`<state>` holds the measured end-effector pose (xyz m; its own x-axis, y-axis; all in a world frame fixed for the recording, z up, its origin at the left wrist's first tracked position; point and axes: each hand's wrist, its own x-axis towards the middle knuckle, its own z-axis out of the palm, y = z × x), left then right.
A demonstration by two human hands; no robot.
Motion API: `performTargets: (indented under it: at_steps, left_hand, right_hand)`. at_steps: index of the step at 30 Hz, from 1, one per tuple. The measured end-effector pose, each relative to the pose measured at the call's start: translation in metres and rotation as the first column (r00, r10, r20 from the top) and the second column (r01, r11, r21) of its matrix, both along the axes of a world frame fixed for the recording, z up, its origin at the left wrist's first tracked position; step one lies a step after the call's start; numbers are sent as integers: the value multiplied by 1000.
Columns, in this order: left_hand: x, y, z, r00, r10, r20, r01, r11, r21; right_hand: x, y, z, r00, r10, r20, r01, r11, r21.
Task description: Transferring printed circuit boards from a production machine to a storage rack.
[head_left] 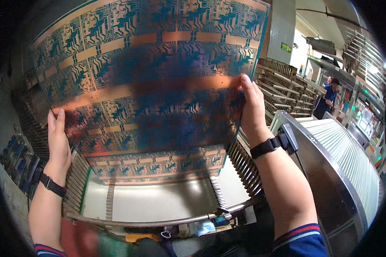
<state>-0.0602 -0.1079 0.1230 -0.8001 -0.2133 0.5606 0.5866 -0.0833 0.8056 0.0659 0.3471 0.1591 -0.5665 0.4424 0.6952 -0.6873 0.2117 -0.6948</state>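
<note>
A large copper-patterned circuit board panel (167,60) is held up in front of me, its etched face tilted toward me. My left hand (59,137) pinches its left edge, thumb on the face. On the opposite edge my right hand (254,107) grips it, thumb up by the broad copper band. The fingers behind the panel are hidden. Below it another circuit board panel (158,168) shows its lower part, in a slotted rack (244,169) with comb-like sides. Whether the two panels touch, I cannot tell.
A metal bar (150,222) crosses the rack's near side. To the right stands a roller conveyor (343,141) with a steel side. More slotted racks (283,85) stand behind it. Farther off, a person in blue (328,98) is standing. Black bands circle both my wrists.
</note>
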Motion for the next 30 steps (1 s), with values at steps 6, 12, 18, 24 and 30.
performTargets:
  at_steps: [6, 12, 18, 24, 30]
  left_hand:
    - [-7, -5, -2, 997, -69, -28, 69, 998, -9]
    - [-6, -7, 0, 992, -113, -53, 114, 993, 16]
    - [-11, -19, -7, 992, -119, -33, 119, 993, 5]
    - [-19, -12, -1, 990, -138, 31, 141, 983, -122]
    - [-39, -31, 19, 935, 216, -281, -278, 939, -202]
  right_hand:
    - [2, -6, 2, 999, -46, -7, 46, 998, 32]
    - [3, -5, 7, 991, -123, 48, 119, 990, 79]
    - [-1, 1, -3, 996, -84, 29, 81, 991, 105]
    - [-3, 38, -1, 998, -57, -20, 56, 998, -20]
    - [53, 75, 33, 877, -392, 278, 220, 841, 494]
